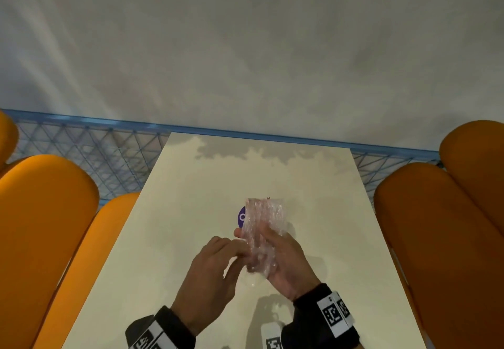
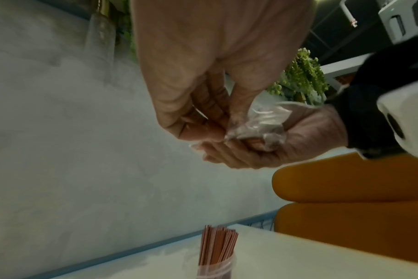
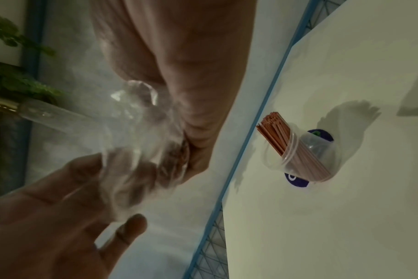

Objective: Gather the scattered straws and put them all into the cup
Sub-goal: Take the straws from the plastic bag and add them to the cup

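Straws [image 3: 282, 145] bunched upright in clear cup [image 3: 320, 160], mid-tabletop [image 1: 169, 239] toward far edge. Right hand [image 1: 283, 261] grips crumpled clear plastic wrapper [image 1: 263, 228] above table. Left hand [image 1: 210, 275] pinches wrapper's lower end.

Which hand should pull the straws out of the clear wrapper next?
Left, probably. The left hand already pinches the near end of the crumpled clear plastic wrapper, while the right hand grips its body, steadying it above the clear plastic cup of thin orange straws.
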Demonstrator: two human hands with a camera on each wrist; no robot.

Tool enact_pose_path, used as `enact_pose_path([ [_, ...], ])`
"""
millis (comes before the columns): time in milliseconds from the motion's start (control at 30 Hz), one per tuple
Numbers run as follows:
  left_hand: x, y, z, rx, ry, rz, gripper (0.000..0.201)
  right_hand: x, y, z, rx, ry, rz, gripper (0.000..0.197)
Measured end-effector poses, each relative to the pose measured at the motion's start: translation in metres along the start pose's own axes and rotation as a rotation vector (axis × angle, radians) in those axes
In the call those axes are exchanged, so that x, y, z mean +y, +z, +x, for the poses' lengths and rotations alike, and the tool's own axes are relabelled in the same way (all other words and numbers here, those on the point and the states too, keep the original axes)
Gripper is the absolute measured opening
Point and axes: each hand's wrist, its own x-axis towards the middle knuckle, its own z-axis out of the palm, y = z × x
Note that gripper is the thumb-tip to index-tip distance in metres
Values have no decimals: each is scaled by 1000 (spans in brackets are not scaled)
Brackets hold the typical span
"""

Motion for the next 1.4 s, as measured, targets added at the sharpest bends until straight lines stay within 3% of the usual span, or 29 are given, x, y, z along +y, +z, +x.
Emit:
enact_pose_path([
  [100,11,-13,9,108,-107,-112,20,1,-8,-9,-35,-56,4,51],
  [200,18,-36,27,233,-195,-241,12,10,-26,-21,-48,-27,-42,45],
  [333,35,-63,49,187,-135,-210,11,22,-33,-40,-49,67,-451,38],
  [433,49,-70,53,72,-109,-221,16,8,-30,-54,-64,30,-914,45],
  [467,53,-70,52,35,-104,-225,15,-4,-31,-60,-85,-13,-1061,49],
  [533,60,-68,49,-23,-107,-225,14,-36,-22,-80,-44,-156,-1111,51],
  [633,67,-65,45,-83,-80,-209,12,-83,17,-109,51,-563,-1019,25],
  [700,69,-65,45,-126,-30,-189,9,-100,47,-117,46,-735,-1227,15],
  [733,68,-66,45,-145,-6,-186,9,-101,60,-116,36,-728,-1396,17],
  [867,60,-73,49,-147,3,-189,11,-89,82,-92,39,-436,-1990,30],
  [1033,49,-75,51,-97,-85,-342,13,-72,86,-44,-75,-333,-1875,20],
  [1133,38,-80,41,15,-202,-439,18,-65,82,-27,-49,-305,-1833,22],
  [1233,23,-74,15,108,-538,-612,44,-74,82,-26,-43,-435,-1630,29],
  [1333,7,-55,-4,-183,-984,-1073,71,-87,98,-40,-94,-676,-1423,50],
  [1366,3,-51,-4,-241,-1076,-1295,80,-90,99,-48,-119,-758,-1357,55],
  [1400,0,-49,-1,-215,-1108,-1523,88,-93,98,-59,-155,-797,-1260,55],
])
